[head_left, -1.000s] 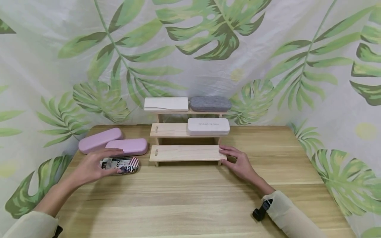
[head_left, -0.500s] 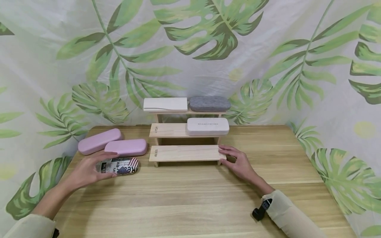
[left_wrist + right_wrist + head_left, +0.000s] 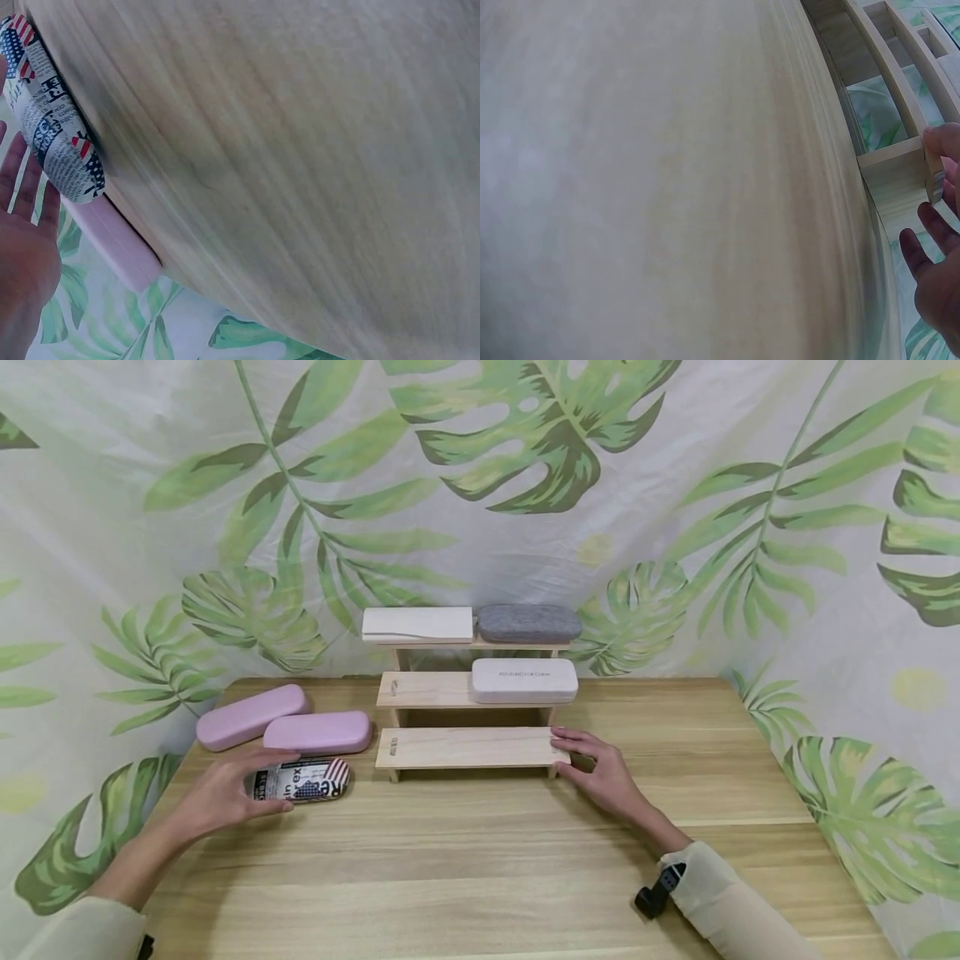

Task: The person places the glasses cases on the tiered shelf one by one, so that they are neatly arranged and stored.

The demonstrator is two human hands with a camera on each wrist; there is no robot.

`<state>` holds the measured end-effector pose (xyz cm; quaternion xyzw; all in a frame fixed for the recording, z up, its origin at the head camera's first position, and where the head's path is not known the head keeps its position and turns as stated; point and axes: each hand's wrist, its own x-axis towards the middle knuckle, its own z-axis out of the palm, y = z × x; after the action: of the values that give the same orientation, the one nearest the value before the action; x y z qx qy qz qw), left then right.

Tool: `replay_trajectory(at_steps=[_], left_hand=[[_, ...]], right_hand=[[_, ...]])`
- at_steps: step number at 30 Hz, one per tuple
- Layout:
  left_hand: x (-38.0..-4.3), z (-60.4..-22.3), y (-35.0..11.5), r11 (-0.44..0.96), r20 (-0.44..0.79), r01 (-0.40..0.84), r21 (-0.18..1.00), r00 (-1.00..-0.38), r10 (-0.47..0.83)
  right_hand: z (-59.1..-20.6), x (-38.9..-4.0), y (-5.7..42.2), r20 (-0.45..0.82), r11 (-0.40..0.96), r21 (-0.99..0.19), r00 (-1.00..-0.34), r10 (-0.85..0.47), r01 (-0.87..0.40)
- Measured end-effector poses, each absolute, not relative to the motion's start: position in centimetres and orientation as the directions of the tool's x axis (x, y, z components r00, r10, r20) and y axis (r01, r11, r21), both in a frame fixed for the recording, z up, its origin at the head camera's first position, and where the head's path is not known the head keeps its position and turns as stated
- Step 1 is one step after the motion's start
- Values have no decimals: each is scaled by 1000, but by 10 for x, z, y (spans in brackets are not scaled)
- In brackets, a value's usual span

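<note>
A glasses case [image 3: 309,778] with a newsprint and flag pattern lies on the table at the left. Around its left end is my left hand [image 3: 225,789], thumb on the near side and fingers spread along the far side. In the left wrist view the fingers [image 3: 28,180] look fairly straight beside the case. My right hand [image 3: 596,768] pinches the right end of the lowest shelf of a three-tier wooden stand [image 3: 465,747]. The right wrist view has the thumb [image 3: 941,141] on the shelf's edge, with other fingers around its end.
Two pink glasses cases [image 3: 318,732] lie behind the patterned one, partly overlapping in view. The top tier bears a white case [image 3: 417,623] and a grey fabric case [image 3: 529,622]; the middle tier has a white case [image 3: 525,681] at right. A leaf-print cloth [image 3: 637,485] hangs behind the table.
My left hand has drawn slightly left; its thumb and fingers have come off the patterned case's top to its sides. The right hand has stayed on the stand.
</note>
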<state>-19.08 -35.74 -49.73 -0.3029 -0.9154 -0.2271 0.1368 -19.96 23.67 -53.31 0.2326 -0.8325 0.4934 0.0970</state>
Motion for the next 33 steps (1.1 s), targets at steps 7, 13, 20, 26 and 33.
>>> replay_trajectory(at_steps=[7, 13, 20, 26, 33], left_hand=[[-192, -504, -360, 731, 381, 605, 317, -787, 486], [-193, -507, -361, 742, 358, 589, 321, -801, 481], [-196, -505, -360, 750, 323, 582, 315, -809, 492], [-196, -506, -360, 751, 339, 593, 290, -797, 499], [-196, -507, -361, 738, 358, 611, 287, -783, 508]], right_hand=[[-533, -200, 238, 394, 402, -773, -868, -301, -490], [-532, -200, 237, 383, 411, -774, -873, -300, -481], [-534, -199, 237, 387, 395, -784, -874, -293, -480], [-534, -199, 238, 382, 403, -781, -876, -294, -477], [-533, -199, 239, 386, 410, -776, -874, -295, -480]])
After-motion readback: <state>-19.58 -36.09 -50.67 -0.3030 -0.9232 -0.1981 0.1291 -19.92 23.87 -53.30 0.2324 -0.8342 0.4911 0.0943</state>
